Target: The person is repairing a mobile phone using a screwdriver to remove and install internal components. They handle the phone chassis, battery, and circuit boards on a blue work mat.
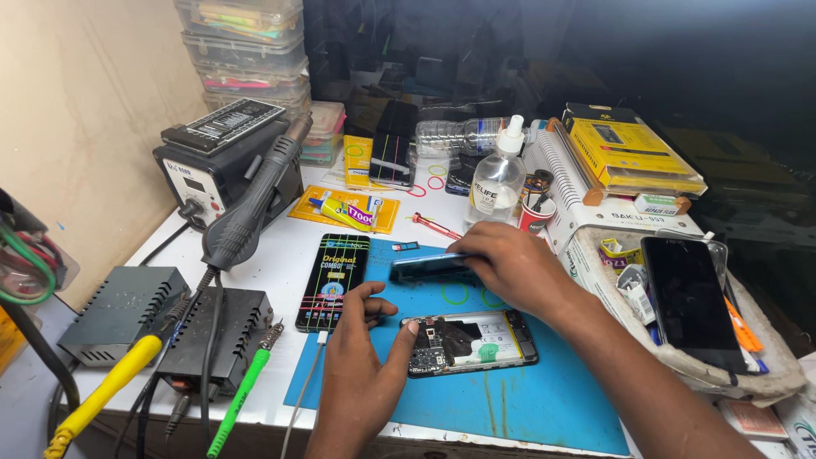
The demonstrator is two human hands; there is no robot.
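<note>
An opened phone [470, 340] lies face down on the blue mat [544, 399], its battery and circuit board exposed. My left hand [361, 361] rests at its left end, thumb touching the phone's edge. My right hand [510, 263] is farther back and holds a dark phone back cover [429, 267] just above the mat. A boxed replacement screen [333, 280] with colourful print lies left of the mat, beside my left hand.
A hot-air station [223, 157] with its handle [251, 208] stands at back left, two black boxes [170, 323] and cables in front. A spray bottle [497, 174], a glue tube [344, 211], and a basket [769, 374] holding a dark phone [690, 302] sit behind and right.
</note>
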